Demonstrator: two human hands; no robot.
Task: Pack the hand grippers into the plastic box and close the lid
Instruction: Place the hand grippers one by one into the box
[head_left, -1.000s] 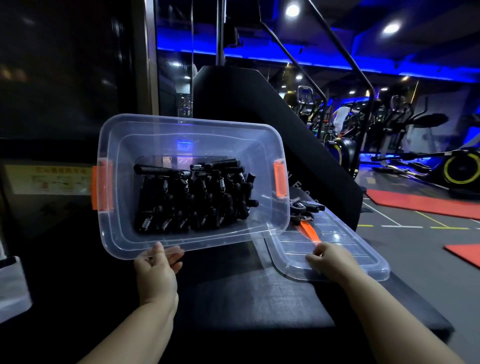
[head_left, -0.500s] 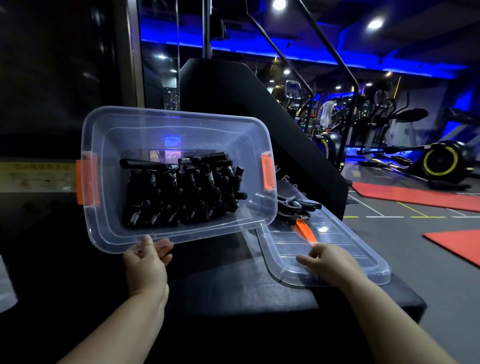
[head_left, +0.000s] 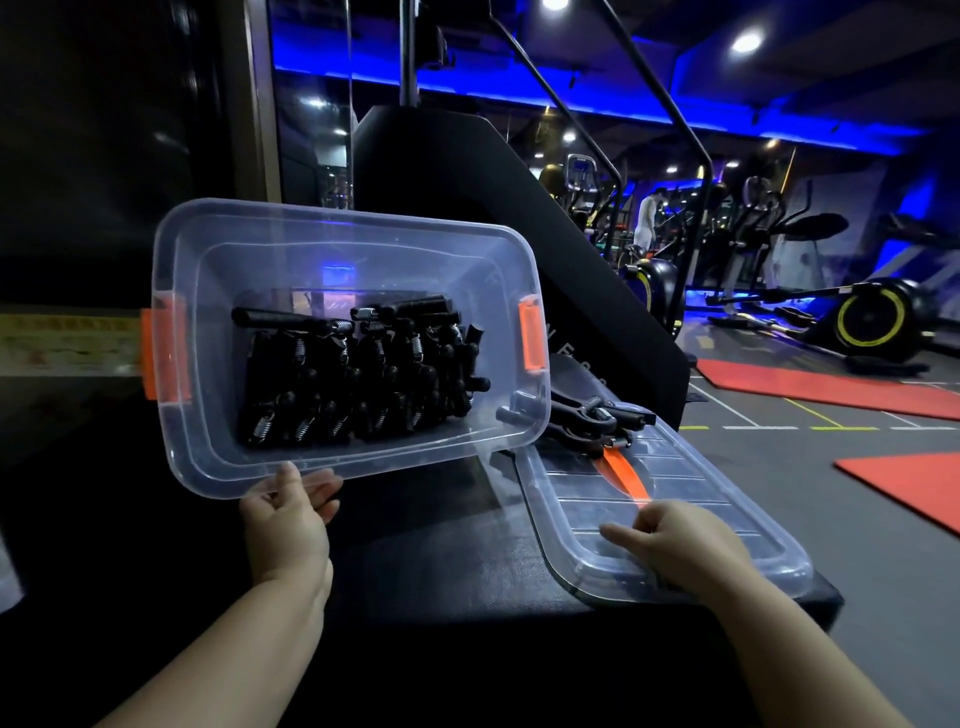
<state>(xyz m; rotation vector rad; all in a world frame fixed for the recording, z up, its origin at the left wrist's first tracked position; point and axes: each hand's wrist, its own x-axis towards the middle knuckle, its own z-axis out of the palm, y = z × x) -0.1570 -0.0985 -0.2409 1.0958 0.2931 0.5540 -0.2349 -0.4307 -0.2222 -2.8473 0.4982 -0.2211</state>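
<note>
A clear plastic box (head_left: 322, 249) with orange latches is tipped up so its open side faces me. My left hand (head_left: 285, 525) grips its lower rim. Several black hand grippers (head_left: 358, 374) with steel springs lie piled against the box's lower wall. The clear lid (head_left: 727, 530) with an orange handle lies flat on the black padded bench (head_left: 441, 561), right of the box. My right hand (head_left: 675, 545) is closed on the lid's near edge. A few loose hand grippers (head_left: 592, 415) rest at the lid's far end, next to the box's corner.
A black slanted machine panel (head_left: 519, 208) rises behind the bench. Dark wall and a glass partition stand at left. To the right the gym floor holds red mats (head_left: 831, 384) and exercise bikes (head_left: 872, 322). A person stands far back among the machines.
The tipped box has rotated slightly, its left side now higher. My right hand has shifted along the lid's near edge. Both hands keep their hold.
</note>
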